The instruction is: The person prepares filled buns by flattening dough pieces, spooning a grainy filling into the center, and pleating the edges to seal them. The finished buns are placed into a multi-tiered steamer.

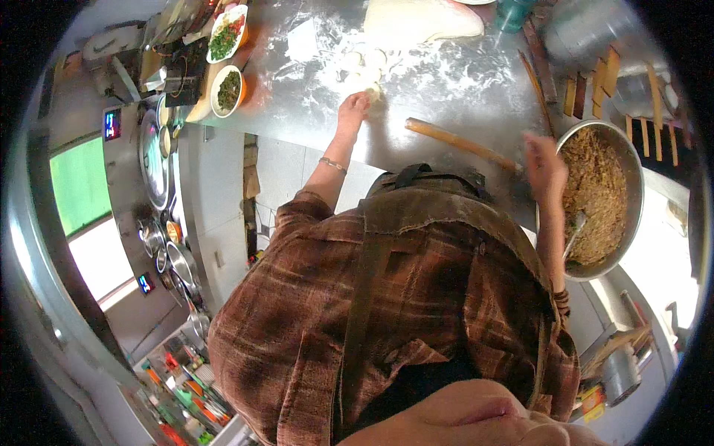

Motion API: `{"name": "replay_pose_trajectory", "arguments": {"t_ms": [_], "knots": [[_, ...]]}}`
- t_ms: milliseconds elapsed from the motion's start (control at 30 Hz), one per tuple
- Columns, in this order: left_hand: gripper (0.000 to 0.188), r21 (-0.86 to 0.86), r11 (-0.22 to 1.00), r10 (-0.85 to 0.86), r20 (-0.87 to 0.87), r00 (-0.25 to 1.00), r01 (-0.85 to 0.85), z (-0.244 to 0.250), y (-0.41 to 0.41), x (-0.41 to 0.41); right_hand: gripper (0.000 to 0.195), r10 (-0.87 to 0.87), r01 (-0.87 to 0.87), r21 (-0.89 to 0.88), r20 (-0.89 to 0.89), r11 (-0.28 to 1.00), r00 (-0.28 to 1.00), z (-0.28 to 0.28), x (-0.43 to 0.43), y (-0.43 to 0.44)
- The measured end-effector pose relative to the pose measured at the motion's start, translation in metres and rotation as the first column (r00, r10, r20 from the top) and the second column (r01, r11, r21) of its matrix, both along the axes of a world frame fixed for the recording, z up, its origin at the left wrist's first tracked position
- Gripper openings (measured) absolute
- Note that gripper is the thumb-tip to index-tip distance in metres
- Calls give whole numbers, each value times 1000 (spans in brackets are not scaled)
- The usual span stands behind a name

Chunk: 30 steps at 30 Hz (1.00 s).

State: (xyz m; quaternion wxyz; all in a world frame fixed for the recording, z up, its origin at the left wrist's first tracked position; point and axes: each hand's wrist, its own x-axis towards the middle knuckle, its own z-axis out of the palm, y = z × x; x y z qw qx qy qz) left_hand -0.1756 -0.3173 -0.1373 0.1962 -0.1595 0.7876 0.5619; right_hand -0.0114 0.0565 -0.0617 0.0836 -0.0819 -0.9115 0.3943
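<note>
My left hand (353, 112) is stretched over the floured metal worktop (301, 106), its fingertips at a small dough piece (374, 91). Whether the fingers grip the dough is hidden. Several more small dough pieces (355, 59) lie just beyond it in loose flour. My right hand (545, 166) is raised and blurred, between a wooden rolling pin (457, 143) and a large metal bowl (638, 189). No object shows clearly in it. The bowl is full of a brown, crumbly filling (597, 184), with a metal spoon (577, 227) stuck in.
A large slab of dough (421, 21) lies at the far side. To the left stand a dish of chopped vegetables (227, 40) and a bowl of dark green chopped food (228, 92). A thin stick (536, 92) lies near the worktop's right side. Metal pans (181, 262) sit on the left counter.
</note>
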Motion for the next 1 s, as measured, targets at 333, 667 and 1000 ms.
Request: {"name": "replay_pose_trajectory", "arguments": {"t_ms": [333, 667, 1000], "knots": [[26, -631, 689, -705, -468, 533, 356, -25, -40, -46, 29, 102, -200, 493, 217, 847, 971, -109, -13, -108], [29, -947, 169, -981, -188, -46, 275, -36, -34, -65, 38, 5, -47, 463, 92, 885, 996, -130, -9, -172], [19, -441, 343, -935, -241, 259, 829, -40, 29, 16, 57, -100, -11, 529, 182, 848, 978, -109, 21, -202]]}}
